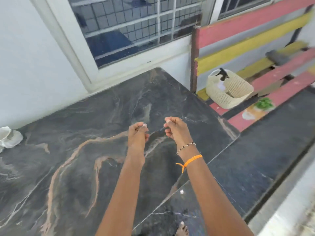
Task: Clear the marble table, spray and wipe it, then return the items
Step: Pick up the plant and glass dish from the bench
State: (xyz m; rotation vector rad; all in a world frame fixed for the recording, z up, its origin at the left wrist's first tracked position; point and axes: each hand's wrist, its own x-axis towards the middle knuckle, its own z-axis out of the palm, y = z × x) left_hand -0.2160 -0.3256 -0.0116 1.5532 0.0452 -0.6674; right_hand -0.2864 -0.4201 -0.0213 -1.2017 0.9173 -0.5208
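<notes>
The dark marble table (85,133) with pale orange veins fills the middle and left of the head view. Both my hands hover over its right part, close together. My left hand (138,132) is curled into a loose fist with nothing visible in it. My right hand (174,127) is also curled shut, wearing a bead bracelet and an orange thread at the wrist. A cream woven basket (228,92) stands on the bench to the right, with a black spray bottle trigger (222,74) sticking out of it. A white crumpled item (9,137) lies at the table's far left edge.
A red and yellow slatted bench (255,40) stands right of the table. On its seat lie a small green plant in a pale pot (259,108) and a grey object (277,57). A barred window (136,28) sits behind the table. My bare foot (182,229) shows on the dark floor.
</notes>
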